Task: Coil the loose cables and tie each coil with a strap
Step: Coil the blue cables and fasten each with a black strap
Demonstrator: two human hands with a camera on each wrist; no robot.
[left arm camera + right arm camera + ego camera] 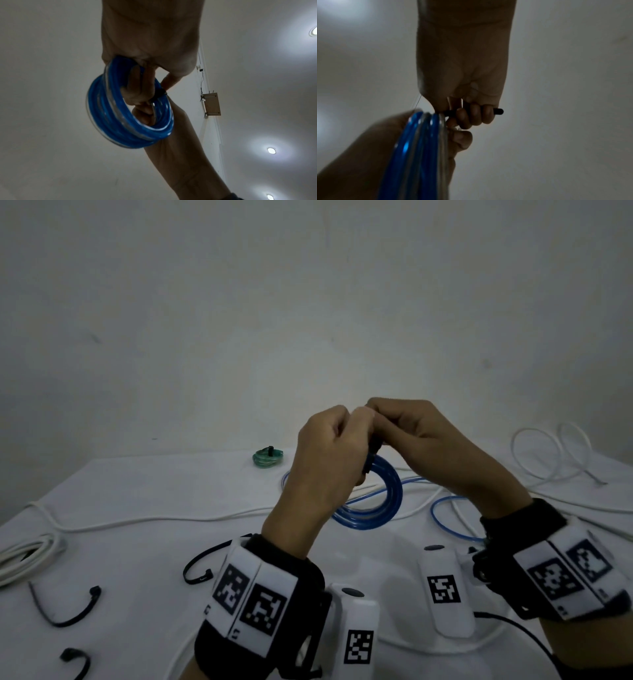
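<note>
Both hands are raised over the white table (pixel 144 501). My left hand (pixel 342 440) grips a coil of blue cable (pixel 380 501), its fingers (pixel 137 94) curled through the ring of the coil (pixel 120 121). A black strap (pixel 372 453) crosses the top of the coil. My right hand (pixel 387 422) pinches and curls its fingers (pixel 471 116) round the strap (pixel 498 111), beside the coil (pixel 412 155). How far the strap wraps round the coil is hidden by the fingers.
A green coil (pixel 268 457) with a black tie lies at the table's back. Loose blue cable (pixel 445 518) and white cable loops (pixel 548 457) lie right; a white bundle (pixel 24 556) lies left. Spare black straps (pixel 68 607) (pixel 197 568) (pixel 77 660) lie front left.
</note>
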